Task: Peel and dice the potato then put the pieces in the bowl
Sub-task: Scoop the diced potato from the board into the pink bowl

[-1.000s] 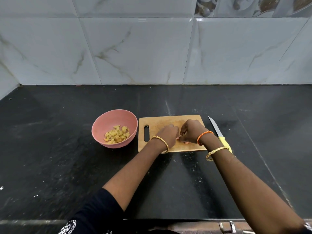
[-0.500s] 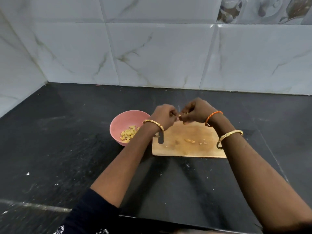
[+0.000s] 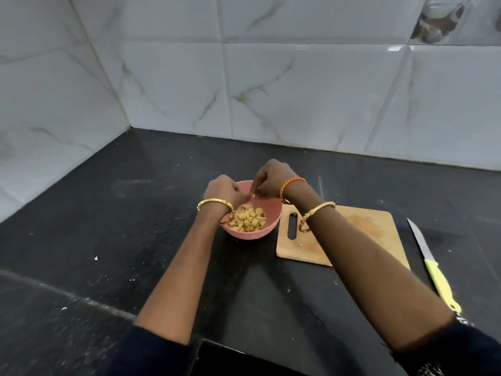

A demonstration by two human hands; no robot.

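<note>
We see even, fairly bright light on the tiled wall (image 3: 271, 85), with soft glare near its upper right. The black counter (image 3: 108, 213) stays dim; faint arm shadows fall toward its near edge. Wide-angle bending curves the edges, and detail is slightly soft.

Both forearms reach up from 6 o'clock and converge toward the centre of the view. The left hand (image 3: 223, 189) lies at about 9 o'clock of the right hand (image 3: 271, 180), close beside it, both seen from the back with fingers curled downward and fingertips nearly meeting; whether they pinch anything is not clear. The left wrist wears a gold bangle, the right an orange thread band and a gold bangle lower down. Dark sleeves cover both upper arms
</note>
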